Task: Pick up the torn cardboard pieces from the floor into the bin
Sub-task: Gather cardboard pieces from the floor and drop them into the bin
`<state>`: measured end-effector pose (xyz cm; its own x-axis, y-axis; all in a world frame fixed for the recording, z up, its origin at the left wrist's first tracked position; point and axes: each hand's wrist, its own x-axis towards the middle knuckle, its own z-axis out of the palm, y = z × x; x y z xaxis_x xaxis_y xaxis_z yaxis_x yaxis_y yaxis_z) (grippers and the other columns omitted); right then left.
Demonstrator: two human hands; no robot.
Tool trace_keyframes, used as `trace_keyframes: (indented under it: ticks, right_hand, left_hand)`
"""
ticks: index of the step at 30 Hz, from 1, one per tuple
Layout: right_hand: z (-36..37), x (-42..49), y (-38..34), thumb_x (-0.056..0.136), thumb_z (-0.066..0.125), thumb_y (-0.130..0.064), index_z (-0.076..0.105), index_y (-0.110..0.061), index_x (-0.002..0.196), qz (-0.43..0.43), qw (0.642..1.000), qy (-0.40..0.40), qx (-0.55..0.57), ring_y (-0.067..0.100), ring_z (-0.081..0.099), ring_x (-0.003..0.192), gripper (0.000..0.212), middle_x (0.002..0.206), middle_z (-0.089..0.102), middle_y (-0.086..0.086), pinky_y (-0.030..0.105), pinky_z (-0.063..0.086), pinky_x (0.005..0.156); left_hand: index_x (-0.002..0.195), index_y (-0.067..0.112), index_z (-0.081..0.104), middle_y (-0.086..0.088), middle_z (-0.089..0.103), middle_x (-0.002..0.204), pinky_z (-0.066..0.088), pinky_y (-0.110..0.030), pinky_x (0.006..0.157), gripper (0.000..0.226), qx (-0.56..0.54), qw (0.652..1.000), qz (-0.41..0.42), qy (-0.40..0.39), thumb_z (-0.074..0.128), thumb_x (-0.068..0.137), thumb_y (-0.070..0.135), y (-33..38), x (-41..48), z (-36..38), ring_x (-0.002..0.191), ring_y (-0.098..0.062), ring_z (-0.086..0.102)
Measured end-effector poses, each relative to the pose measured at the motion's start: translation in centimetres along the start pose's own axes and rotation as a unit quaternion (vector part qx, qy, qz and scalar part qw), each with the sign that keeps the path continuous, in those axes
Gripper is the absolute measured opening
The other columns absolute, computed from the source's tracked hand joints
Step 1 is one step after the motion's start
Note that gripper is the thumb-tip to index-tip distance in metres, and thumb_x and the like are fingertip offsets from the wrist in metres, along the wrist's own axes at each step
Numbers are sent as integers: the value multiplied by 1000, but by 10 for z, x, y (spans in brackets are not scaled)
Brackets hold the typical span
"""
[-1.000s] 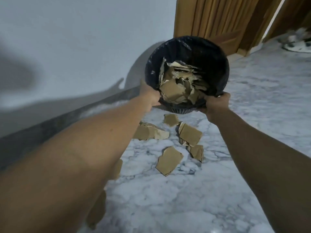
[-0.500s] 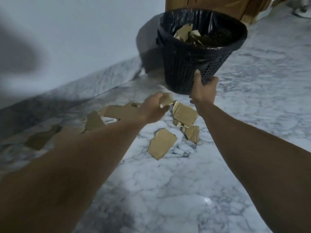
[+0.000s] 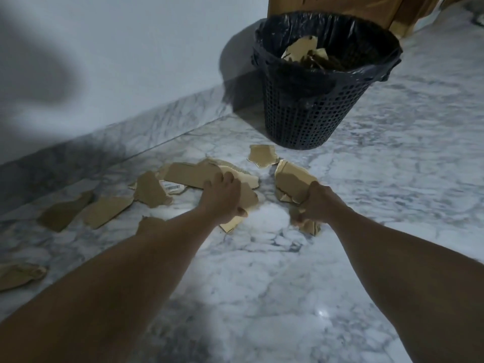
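A black mesh bin (image 3: 311, 108) with a black liner stands upright on the marble floor, holding several torn cardboard pieces (image 3: 303, 49). More brown cardboard pieces lie scattered in front of it. My left hand (image 3: 222, 197) grips a large torn piece (image 3: 248, 195) near the middle of the pile. My right hand (image 3: 314, 203) curls round another torn piece (image 3: 290, 182) just to the right. A small piece (image 3: 262, 154) lies close to the bin's base. Other pieces (image 3: 104, 209) spread out to the left along the wall.
A white wall with a marble skirting (image 3: 157, 127) runs along the left. A wooden door and frame (image 3: 335, 6) stand behind the bin. One piece with a barcode label (image 3: 171, 186) lies among the scraps. A lone piece (image 3: 18, 275) sits at the far left edge.
The bin went from held up and tilted in both hands to standing on the floor. Both hands left it and dropped onto the cardboard pieces, each taking hold of one.
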<state>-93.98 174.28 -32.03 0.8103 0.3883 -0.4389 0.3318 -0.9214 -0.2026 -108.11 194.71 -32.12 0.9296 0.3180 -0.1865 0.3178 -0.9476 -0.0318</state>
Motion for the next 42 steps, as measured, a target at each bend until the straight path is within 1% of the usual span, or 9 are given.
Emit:
trace_keyframes:
  ticks: [3, 9, 18, 25, 30, 33, 35, 39, 42]
  right_hand:
    - [-3, 2, 0, 65, 84, -41, 63, -11, 105, -33, 999, 0, -30, 27, 62, 90, 54, 100, 60, 6, 29, 46, 66]
    - [-27, 19, -18, 46, 86, -60, 59, -18, 78, -23, 986, 54, 157, 27, 59, 97, 60, 99, 61, 7, 44, 55, 83]
    - [-2, 28, -31, 71, 72, -67, 38, -7, 142, 73, 995, 22, 59, 33, 35, 125, 99, 130, 39, 10, 52, 39, 102]
    - [-29, 28, -45, 76, 75, -14, 56, -12, 101, -79, 983, 99, 136, 26, 60, 89, 32, 87, 53, 2, 24, 39, 55]
    - [-60, 32, -52, 80, 80, -19, 49, -13, 130, -115, 935, 152, 299, 23, 57, 97, 59, 107, 55, 5, 38, 53, 81]
    - [-64, 37, -57, 85, 76, -27, 71, -3, 104, -101, 927, 164, 323, 21, 61, 85, 31, 90, 63, 9, 36, 53, 74]
    - [-62, 38, -59, 88, 72, -28, 69, 5, 82, -93, 918, 135, 361, 22, 58, 71, 34, 74, 63, 17, 35, 45, 63]
    - [-51, 37, -60, 96, 60, -39, 57, 0, 73, -97, 974, 61, 195, 25, 51, 71, 46, 67, 51, 13, 32, 35, 62]
    - [-36, 38, -63, 83, 57, -68, 61, -1, 107, -56, 993, -10, 100, 32, 57, 105, 71, 106, 61, 17, 34, 43, 75]
  left_hand:
    - [143, 12, 37, -8, 13, 161, 17, -60, 112, 97, 25, 997, 20, -70, 68, 71, 71, -15, 19, 3, 145, -38, 13]
    - [140, 24, 43, 0, 52, 141, 31, -47, 102, 88, 14, 993, 106, -58, 72, 69, 68, -6, 12, -1, 128, -27, 46]
    - [137, 19, 50, -4, 48, 138, 37, -38, 97, 81, -1, 984, 150, -93, 80, 71, 53, 17, -1, -5, 123, -28, 45]
    - [114, 21, 67, 0, 52, 116, 30, -49, 94, 69, 150, 964, 217, 43, 81, 60, 61, 27, -9, -16, 116, -30, 39]
    - [84, 20, 71, 1, 59, 87, 35, -47, 91, 33, 34, 942, 255, 217, 85, 62, 39, 34, -24, 1, 91, -27, 56]
    - [97, 18, 66, 0, 60, 94, 34, -40, 84, 38, -168, 943, 171, 232, 74, 78, 49, 39, -28, 0, 88, -23, 59]
    - [104, 14, 63, 0, 63, 97, 41, -37, 77, 44, -395, 895, 49, 202, 75, 79, 48, 40, -26, -14, 85, -19, 61]
    - [109, 11, 67, -6, 74, 94, 55, -33, 57, 44, -698, 662, -194, 189, 78, 80, 42, 19, -10, -50, 86, -26, 73]
    - [111, 13, 64, -5, 69, 93, 55, -41, 60, 37, -704, 656, -230, 142, 75, 85, 37, -19, -3, -66, 77, -28, 69]
